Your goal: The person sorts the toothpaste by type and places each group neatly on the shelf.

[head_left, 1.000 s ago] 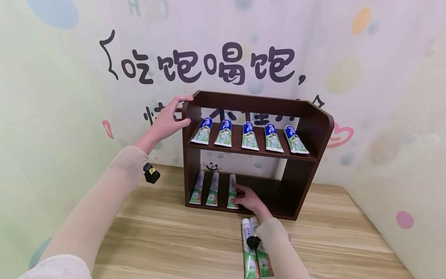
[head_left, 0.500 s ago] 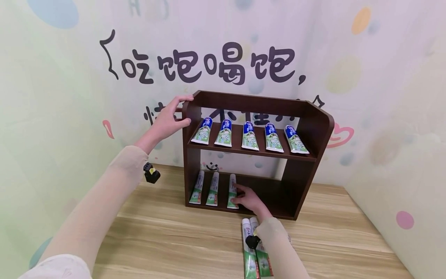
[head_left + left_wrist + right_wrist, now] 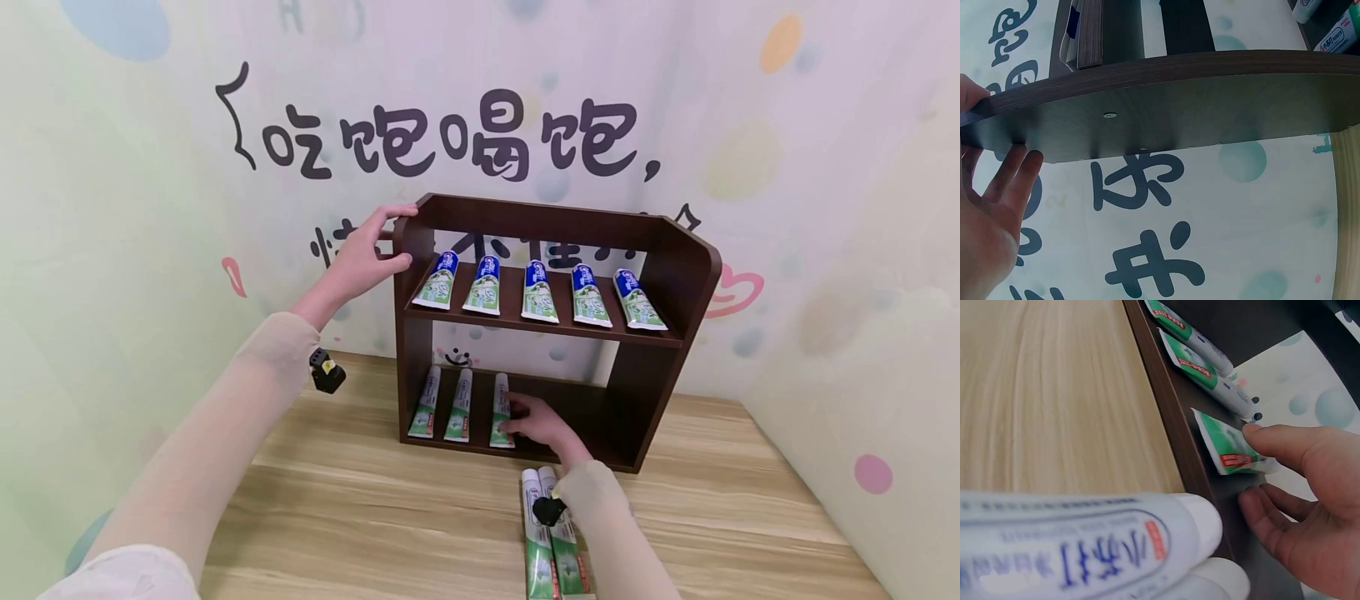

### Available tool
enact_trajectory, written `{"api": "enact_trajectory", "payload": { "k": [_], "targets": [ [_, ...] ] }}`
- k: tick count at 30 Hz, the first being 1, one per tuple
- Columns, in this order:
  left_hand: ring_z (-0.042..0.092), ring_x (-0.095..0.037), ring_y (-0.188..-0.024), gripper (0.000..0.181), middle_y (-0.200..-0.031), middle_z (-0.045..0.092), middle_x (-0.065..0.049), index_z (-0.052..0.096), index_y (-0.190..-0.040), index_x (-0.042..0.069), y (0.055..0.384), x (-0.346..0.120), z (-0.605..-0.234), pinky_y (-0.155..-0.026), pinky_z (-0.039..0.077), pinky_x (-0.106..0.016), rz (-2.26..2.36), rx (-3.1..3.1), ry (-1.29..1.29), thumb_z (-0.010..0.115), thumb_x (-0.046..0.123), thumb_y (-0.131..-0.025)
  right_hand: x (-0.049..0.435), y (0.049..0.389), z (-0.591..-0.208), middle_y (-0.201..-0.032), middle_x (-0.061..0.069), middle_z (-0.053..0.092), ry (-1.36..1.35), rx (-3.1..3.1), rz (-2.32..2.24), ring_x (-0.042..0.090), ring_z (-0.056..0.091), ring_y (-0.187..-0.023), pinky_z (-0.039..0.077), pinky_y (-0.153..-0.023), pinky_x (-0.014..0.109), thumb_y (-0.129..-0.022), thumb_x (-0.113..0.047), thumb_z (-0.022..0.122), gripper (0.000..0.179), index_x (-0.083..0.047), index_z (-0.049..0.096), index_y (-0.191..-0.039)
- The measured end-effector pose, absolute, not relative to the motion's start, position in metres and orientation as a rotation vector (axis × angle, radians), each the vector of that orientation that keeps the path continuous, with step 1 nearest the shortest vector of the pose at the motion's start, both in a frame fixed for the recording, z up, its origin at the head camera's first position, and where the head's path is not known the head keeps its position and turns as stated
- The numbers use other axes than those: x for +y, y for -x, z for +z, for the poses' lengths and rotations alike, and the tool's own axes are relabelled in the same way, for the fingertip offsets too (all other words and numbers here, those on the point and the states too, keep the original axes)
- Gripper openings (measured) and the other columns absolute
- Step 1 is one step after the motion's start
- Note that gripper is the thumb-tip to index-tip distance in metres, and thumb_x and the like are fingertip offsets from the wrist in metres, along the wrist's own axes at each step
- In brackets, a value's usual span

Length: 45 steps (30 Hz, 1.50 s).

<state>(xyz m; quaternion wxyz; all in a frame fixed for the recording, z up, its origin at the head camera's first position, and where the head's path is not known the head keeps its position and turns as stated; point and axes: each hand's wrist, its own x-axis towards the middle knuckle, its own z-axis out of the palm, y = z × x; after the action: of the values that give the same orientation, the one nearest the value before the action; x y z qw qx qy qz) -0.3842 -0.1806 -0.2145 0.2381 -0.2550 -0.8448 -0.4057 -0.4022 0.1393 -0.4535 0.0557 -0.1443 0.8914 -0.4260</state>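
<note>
My left hand (image 3: 363,260) grips the upper left side of a dark brown wooden shelf rack (image 3: 663,367), a finger over its top edge and the thumb at the front. In the left wrist view, fingertips (image 3: 1034,157) press the outer face of the side panel. On the lower shelf, my right hand (image 3: 542,422) is at a green and white toothpaste tube (image 3: 1225,442), the third from the left. The thumb lies right at the tube's edge; the other fingers stand apart from it. Two matching toothpaste tubes (image 3: 460,408) lie to its left.
Several blue and green toothpaste tubes (image 3: 538,292) lie in a row on the upper shelf. Two more green and white tubes (image 3: 536,533) lie side by side on the wooden table (image 3: 360,500), under my right forearm. A printed wall (image 3: 480,50) stands behind.
My right hand has shifted slightly right, its fingers coming away from the third tube. The tube stays in place on the lower shelf. The left hand keeps its hold on the rack.
</note>
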Motion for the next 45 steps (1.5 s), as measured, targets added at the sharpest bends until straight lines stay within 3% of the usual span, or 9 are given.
{"api": "enact_trajectory", "payload": {
  "k": [3, 8, 17, 20, 29, 38, 45],
  "targets": [
    [0.051, -0.034, -0.127, 0.059, -0.159, 0.037, 0.005, 0.042, -0.145, 0.025, 0.384, -0.181, -0.215, -0.096, 0.054, -0.052, -1.11, -2.316, 0.695, 0.063, 0.012, -0.091, 0.141, 0.402, -0.45, -0.137, 0.023, 0.054, 0.447, 2.695, -1.279, 0.027, 0.063, -0.103, 0.058, -0.079, 0.038, -0.086, -0.013, 0.074, 0.066, -0.008, 0.047, -0.146],
    [0.051, -0.034, -0.127, 0.059, -0.159, 0.036, 0.006, 0.042, -0.144, 0.026, 0.384, -0.182, -0.215, -0.096, 0.054, -0.052, -1.111, -2.317, 0.687, 0.063, 0.012, -0.091, 0.143, 0.401, -0.441, -0.137, 0.024, 0.052, 0.485, 2.721, -1.259, 0.03, 0.062, -0.105, 0.058, -0.077, 0.038, -0.087, -0.012, 0.072, 0.067, -0.008, 0.044, -0.148],
    [0.052, -0.035, -0.127, 0.059, -0.159, 0.036, 0.006, 0.042, -0.144, 0.027, 0.384, -0.182, -0.213, -0.096, 0.054, -0.052, -1.116, -2.309, 0.695, 0.063, 0.012, -0.091, 0.148, 0.393, -0.435, -0.138, 0.024, 0.053, 0.572, 2.792, -1.326, 0.039, 0.058, -0.119, 0.055, -0.09, 0.047, -0.09, -0.013, 0.068, 0.066, -0.006, 0.041, -0.15],
    [0.052, -0.035, -0.127, 0.059, -0.159, 0.036, 0.006, 0.042, -0.144, 0.027, 0.385, -0.182, -0.213, -0.096, 0.054, -0.052, -1.114, -2.309, 0.697, 0.063, 0.012, -0.091, 0.15, 0.388, -0.434, -0.139, 0.023, 0.054, 0.568, 2.813, -1.36, 0.038, 0.06, -0.118, 0.054, -0.094, 0.048, -0.091, -0.014, 0.068, 0.065, -0.009, 0.041, -0.15],
    [0.051, -0.036, -0.127, 0.059, -0.159, 0.036, 0.003, 0.041, -0.145, 0.025, 0.385, -0.184, -0.214, -0.097, 0.054, -0.054, -1.112, -2.312, 0.701, 0.063, 0.011, -0.092, 0.153, 0.363, -0.432, -0.131, 0.019, 0.06, 0.613, 2.835, -1.447, 0.028, 0.064, -0.102, 0.055, -0.086, 0.042, -0.09, -0.011, 0.069, 0.059, -0.013, 0.048, -0.146],
    [0.052, -0.036, -0.127, 0.059, -0.159, 0.036, 0.004, 0.041, -0.144, 0.025, 0.386, -0.182, -0.214, -0.097, 0.054, -0.053, -1.107, -2.315, 0.706, 0.063, 0.011, -0.092, 0.165, 0.33, -0.434, -0.132, 0.015, 0.06, 0.621, 2.832, -1.431, 0.026, 0.061, -0.106, 0.052, -0.093, 0.042, -0.091, -0.015, 0.07, 0.059, -0.018, 0.049, -0.145],
    [0.052, -0.035, -0.126, 0.059, -0.159, 0.036, 0.004, 0.042, -0.144, 0.026, 0.385, -0.18, -0.214, -0.096, 0.055, -0.053, -1.108, -2.31, 0.706, 0.064, 0.01, -0.091, 0.177, 0.307, -0.437, -0.13, 0.01, 0.06, 0.592, 2.847, -1.466, 0.024, 0.059, -0.106, 0.052, -0.086, 0.031, -0.09, -0.016, 0.071, 0.058, -0.023, 0.051, -0.144]
  ]
}}
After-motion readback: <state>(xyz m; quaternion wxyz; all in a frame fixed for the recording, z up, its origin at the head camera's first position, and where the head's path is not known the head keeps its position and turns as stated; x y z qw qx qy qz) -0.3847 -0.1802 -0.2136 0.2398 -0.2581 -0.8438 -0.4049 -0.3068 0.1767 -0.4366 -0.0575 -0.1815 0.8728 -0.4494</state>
